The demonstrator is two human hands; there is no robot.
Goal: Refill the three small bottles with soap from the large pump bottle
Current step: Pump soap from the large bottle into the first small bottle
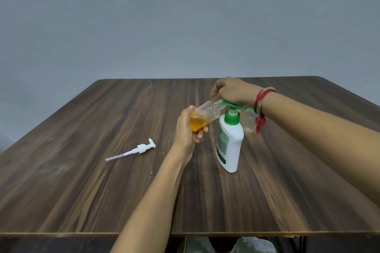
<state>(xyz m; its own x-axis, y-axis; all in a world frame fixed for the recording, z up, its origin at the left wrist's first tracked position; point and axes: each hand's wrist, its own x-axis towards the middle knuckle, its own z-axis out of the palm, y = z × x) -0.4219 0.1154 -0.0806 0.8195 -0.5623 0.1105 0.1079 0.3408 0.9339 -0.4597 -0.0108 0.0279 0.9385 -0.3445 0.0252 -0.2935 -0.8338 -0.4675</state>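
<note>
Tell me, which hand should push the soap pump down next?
The right hand. It rests on top of the green pump of the big bottle. The left hand is busy holding the small bottle tilted, with its mouth at the spout.

On the table (pixel 82 191), a loose pump (pixel 133 151) lies left of the large pump bottle (pixel 230 146); a tilted small bottle (pixel 203 116) meets its spout, a second small bottle (pixel 249 124) just behind.

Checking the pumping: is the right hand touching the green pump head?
Touching: the head view shows the right hand lying on the green pump head, no gap.
</note>
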